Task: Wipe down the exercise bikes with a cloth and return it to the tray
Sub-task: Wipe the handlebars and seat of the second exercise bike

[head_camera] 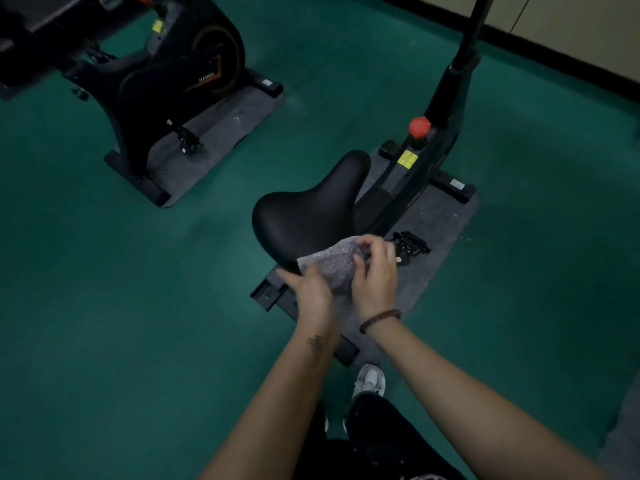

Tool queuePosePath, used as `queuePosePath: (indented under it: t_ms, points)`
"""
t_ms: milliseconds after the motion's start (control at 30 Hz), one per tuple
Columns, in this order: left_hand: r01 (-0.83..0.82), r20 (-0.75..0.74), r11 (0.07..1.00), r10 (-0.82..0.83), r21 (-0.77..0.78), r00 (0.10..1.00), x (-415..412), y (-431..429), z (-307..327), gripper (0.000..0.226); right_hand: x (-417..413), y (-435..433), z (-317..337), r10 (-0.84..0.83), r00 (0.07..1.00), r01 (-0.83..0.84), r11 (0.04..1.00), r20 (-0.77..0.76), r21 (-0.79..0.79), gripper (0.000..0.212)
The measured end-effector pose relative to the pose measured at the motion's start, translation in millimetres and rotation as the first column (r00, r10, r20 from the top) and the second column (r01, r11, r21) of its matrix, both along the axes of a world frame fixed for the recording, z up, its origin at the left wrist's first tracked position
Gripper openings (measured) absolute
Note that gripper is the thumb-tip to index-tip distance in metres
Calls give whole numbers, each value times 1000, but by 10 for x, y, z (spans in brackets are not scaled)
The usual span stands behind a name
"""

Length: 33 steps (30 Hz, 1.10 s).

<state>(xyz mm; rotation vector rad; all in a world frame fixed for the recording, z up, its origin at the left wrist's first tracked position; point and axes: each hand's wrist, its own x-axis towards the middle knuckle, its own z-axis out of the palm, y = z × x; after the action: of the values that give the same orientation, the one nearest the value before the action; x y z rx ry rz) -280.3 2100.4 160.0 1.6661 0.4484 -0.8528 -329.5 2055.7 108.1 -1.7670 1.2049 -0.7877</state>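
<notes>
Head-camera view: a person stands behind the nearer exercise bike (408, 188) at centre frame, both hands gathered on a grey cloth (330, 263) at the rear edge of its black saddle (308, 209). The right hand (375, 275) pinches the cloth's upper fold with curled fingers. The left hand (308, 287) lies against the cloth's lower side with fingers stretched flat toward the left, seemingly backing the fabric rather than clutching it. The two-handed hold suggests the cloth is being bunched or refolded to offer a fresh face before the saddle is wiped. A red knob (419, 126) sits on the frame above the saddle's nose, and a pedal (412, 241) juts out just right of the hands. A second bike (173, 71) waits on its own mat (221, 133) at upper left, well apart across the green floor (104, 289). No tray is in view, so by this evidence the return trip lies ahead.
</notes>
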Motion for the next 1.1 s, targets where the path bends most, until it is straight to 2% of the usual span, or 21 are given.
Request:
queuePosePath:
  t_ms: [67, 133, 200, 300, 367, 467, 567, 667, 767, 833, 900, 1000, 1100]
  points:
    - [-71, 35, 996, 69, 46, 997, 181, 45, -8, 61, 70, 208, 28, 6, 1000, -5, 995, -17, 101, 32]
    - [-109, 70, 992, 104, 67, 992, 371, 62, -17, 62, 169, 409, 41, 115, 981, -105, 992, -153, 75, 64]
    - [-118, 89, 988, 109, 98, 990, 522, 60, -12, 61, 274, 417, 18, 147, 951, -152, 988, -270, 3, 76]
    - [-59, 148, 990, 40, 127, 988, 743, 13, 26, 59, 445, 83, 37, 112, 924, -128, 992, -366, -19, 67]
    - [-5, 188, 993, -18, 122, 982, 888, -9, 26, 56, 566, -205, 46, 104, 917, -73, 993, -384, 94, 60]
    - [138, 248, 983, -164, 121, 955, 1077, -41, 41, 49, 733, -631, 3, 75, 930, 51, 943, -359, 329, 50]
    - [301, 291, 943, -331, 145, 898, 1359, -50, -30, 42, 848, -849, -51, -44, 967, 147, 901, -251, 408, 48]
    - [434, 323, 886, -464, 165, 825, 1700, -50, -72, 36, 913, -748, -15, -135, 966, 189, 950, -219, 250, 36]
    - [519, 340, 839, -542, 163, 769, 1992, -88, -116, 32, 942, -453, 102, -38, 924, 88, 990, -382, 113, 55]
    - [563, 330, 814, -575, 142, 748, 2151, -160, -162, 31, 1013, -163, 167, -14, 885, -7, 999, -465, -43, 54]
    - [612, 322, 782, -613, 115, 722, 2268, -240, -208, 31, 1149, 144, 178, 29, 866, -147, 969, -500, -199, 54]
    - [674, 308, 735, -658, 68, 687, 2366, -324, -251, 27, 1315, 270, 156, 181, 817, -350, 911, -547, -220, 53]
    - [712, 303, 700, -690, 49, 657, 2428, -349, -300, 26, 1364, -100, 206, 202, 717, -442, 872, -667, -210, 53]
